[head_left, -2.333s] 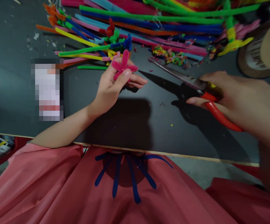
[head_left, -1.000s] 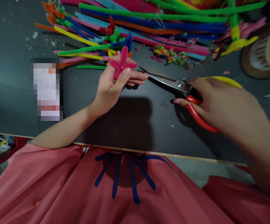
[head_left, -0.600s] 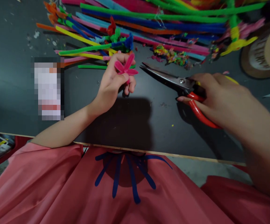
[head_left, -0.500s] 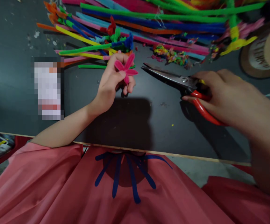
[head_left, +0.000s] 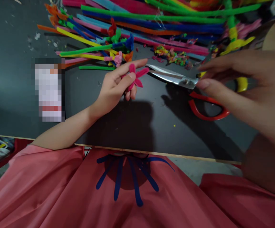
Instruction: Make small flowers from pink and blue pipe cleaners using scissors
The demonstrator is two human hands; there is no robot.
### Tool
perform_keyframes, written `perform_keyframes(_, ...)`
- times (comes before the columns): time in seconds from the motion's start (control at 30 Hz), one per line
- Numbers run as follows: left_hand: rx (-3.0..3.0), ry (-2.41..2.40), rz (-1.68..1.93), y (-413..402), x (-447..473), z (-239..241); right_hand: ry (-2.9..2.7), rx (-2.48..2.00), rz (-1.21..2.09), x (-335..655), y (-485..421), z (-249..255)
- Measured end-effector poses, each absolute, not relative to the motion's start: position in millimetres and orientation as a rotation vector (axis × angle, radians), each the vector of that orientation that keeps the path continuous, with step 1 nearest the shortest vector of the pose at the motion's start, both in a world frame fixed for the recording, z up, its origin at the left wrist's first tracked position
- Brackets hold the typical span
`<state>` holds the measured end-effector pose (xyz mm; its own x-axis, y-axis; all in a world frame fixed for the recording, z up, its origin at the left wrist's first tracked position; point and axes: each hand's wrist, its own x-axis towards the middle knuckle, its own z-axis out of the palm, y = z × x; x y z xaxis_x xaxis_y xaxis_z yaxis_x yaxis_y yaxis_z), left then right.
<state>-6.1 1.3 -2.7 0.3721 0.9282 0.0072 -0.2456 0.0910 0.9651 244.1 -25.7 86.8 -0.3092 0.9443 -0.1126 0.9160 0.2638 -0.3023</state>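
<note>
My left hand (head_left: 113, 87) rests on the dark table (head_left: 139, 126) and pinches a small pink pipe-cleaner flower (head_left: 136, 77) between thumb and fingers, with the index finger stretched out. Just to its right lie scissors (head_left: 173, 77) with one red and one yellow handle, blades pointing at the flower. My right hand (head_left: 244, 82) hovers over the handles with fingers stretched out. The red handle loop lies free on the table below it.
A large pile of long coloured pipe cleaners (head_left: 151, 22) runs across the back of the table. Small finished flowers (head_left: 118, 39) and coloured clippings (head_left: 172, 57) lie in front of it. A blurred white object (head_left: 48, 91) stands at the left.
My right hand brought the scissors up to the flower, drew back, then let go of them and lifted off. My left hand turned the flower and stretched its index finger.
</note>
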Motion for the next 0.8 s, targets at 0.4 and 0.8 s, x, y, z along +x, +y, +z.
perform_keyframes(0.4, 1.217, 0.779, 0.872, -2.5, -10.9, 0.1, -2.03, -1.42, 1.2, 167.4, -12.9, 36.5)
perform_keyframes(0.8, 1.369, 1.004, 1.138, -3.8, -2.1, 2.2, -1.862, -1.443, 1.277, 166.3, -10.6, 30.7)
